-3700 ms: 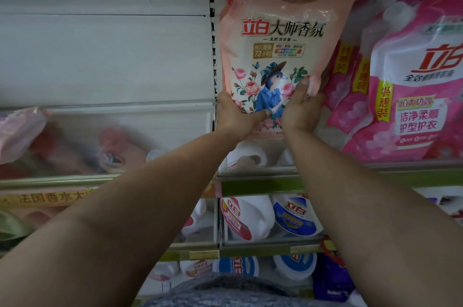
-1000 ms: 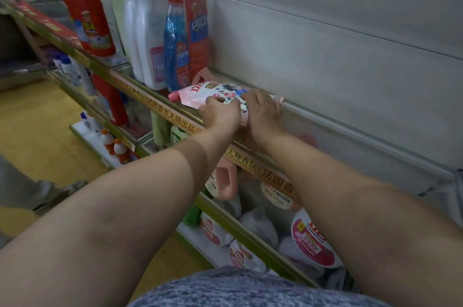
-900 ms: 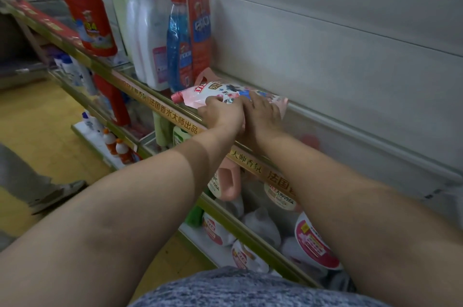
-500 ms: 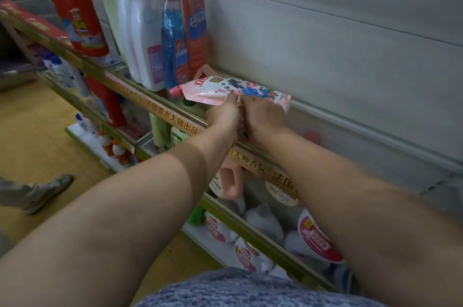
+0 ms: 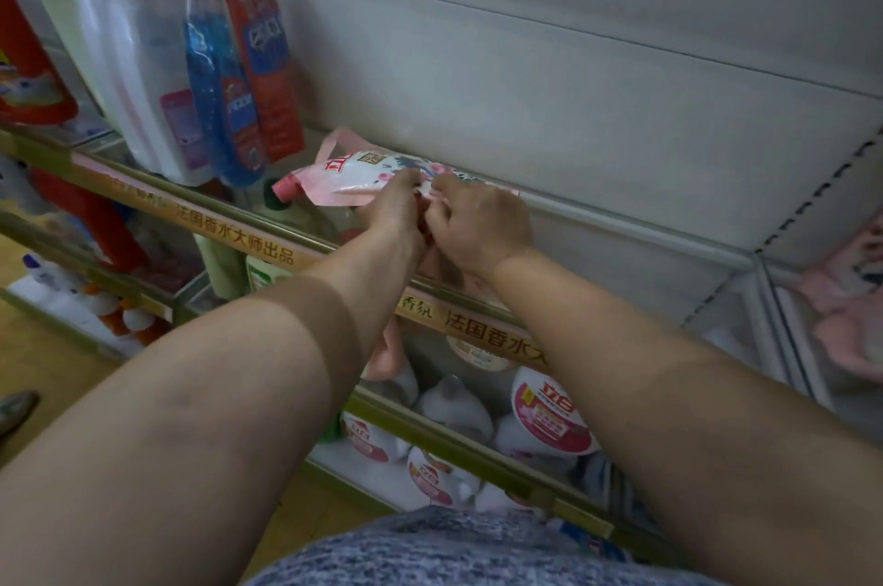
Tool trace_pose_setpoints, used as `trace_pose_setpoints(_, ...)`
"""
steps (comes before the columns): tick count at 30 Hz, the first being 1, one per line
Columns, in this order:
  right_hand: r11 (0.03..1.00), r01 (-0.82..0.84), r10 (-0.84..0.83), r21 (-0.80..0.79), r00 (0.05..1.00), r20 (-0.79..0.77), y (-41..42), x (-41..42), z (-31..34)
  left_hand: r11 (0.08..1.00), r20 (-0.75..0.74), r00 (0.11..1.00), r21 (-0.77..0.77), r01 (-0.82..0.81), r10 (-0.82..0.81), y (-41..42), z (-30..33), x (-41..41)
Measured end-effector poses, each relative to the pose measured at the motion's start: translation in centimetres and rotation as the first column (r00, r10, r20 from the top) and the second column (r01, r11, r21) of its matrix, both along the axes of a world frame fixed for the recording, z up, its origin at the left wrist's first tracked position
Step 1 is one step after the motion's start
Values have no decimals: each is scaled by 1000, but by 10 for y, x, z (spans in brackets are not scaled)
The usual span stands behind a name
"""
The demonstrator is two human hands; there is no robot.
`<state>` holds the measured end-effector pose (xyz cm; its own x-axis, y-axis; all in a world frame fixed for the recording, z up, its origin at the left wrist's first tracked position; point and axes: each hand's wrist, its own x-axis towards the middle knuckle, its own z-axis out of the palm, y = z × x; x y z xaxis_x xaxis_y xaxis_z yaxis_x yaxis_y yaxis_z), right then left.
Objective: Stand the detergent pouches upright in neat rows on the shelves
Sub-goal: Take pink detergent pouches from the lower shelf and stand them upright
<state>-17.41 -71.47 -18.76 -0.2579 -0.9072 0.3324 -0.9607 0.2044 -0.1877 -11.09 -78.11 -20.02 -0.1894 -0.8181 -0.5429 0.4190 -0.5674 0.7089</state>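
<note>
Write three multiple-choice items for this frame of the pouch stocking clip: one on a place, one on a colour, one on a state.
1. Where is the detergent pouch?
A. on the floor
B. over the shelf, right of the blue spray bottle
C. on the bottom shelf

2. What colour is the pouch's cap?
A. green
B. black
C. pinkish red

3. How is the pouch oriented?
A. lying roughly flat, cap to the left
B. standing upright
C. hanging from a hook

Answers: 1 B, it sits just right of the spray bottle; 2 C, the cap shows pinkish red; 3 A, the left hand and right hand grip its near edge while it lies flat.
</note>
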Motion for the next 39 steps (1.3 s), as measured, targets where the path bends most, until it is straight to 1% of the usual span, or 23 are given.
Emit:
trace_pose_setpoints(3,992,84,-77,-96,994,78,10,-13,5,1000,22,1000,-3,-18,18,12,-6,-9)
trace_pose_setpoints(5,981,127,-109,-147,986,125,15,-21,6,998,-1,999,-39,-40,40,19,-6,-14)
trace_pose_setpoints(7,965,174,-138,-197,973,183,20,-28,6,995,10,999,-92,-35,36,23,-5,-18)
trace_pose_setpoints(9,944,220,-160,-246,957,242,24,-36,5,984,16,1000,-177,-22,26,30,0,-21)
trace_pose_setpoints(11,927,254,-169,-278,941,294,29,-46,4,956,20,1000,-293,8,-3,41,7,-23)
trace_pose_setpoints(14,903,316,-201,-292,910,363,40,-63,5,897,20,995,-431,98,-99,60,20,-29)
trace_pose_setpoints(16,877,394,-235,-275,851,471,51,-76,4,860,23,986,-488,153,-162,69,26,-35)
trace_pose_setpoints(17,866,425,-229,-262,804,549,57,-83,3,838,36,979,-511,189,-199,73,28,-38)
trace_pose_setpoints(18,862,442,-196,-249,743,639,64,-90,1,816,60,970,-531,230,-235,76,30,-42)
trace_pose_setpoints(20,869,443,-95,-219,584,806,80,-102,-4,779,135,946,-540,320,-295,84,31,-48)
trace_pose_setpoints(21,873,441,-56,-210,516,855,88,-107,-5,768,165,934,-535,353,-316,88,31,-51)
trace_pose_setpoints(22,872,443,-37,-208,484,874,95,-111,-6,764,180,929,-529,369,-324,92,30,-54)
trace_pose_setpoints(25,854,468,-28,-230,481,876,110,-120,-8,750,220,932,-553,363,-288,104,27,-62)
trace_pose_setpoints(29,781,558,-54,-281,509,859,125,-121,-10,634,384,913,-674,380,-139,116,30,-70)
trace_pose_setpoints(32,738,599,-63,-311,520,852,138,-121,-8,598,436,898,-705,381,-57,128,30,-76)
trace_pose_setpoints(36,695,635,-64,-338,522,850,154,-124,-9,619,447,895,-704,348,5,152,18,-86)
trace_pose_setpoints(39,677,658,-66,-330,501,863,164,-131,-11,706,480,877,-628,328,18,169,11,-94)
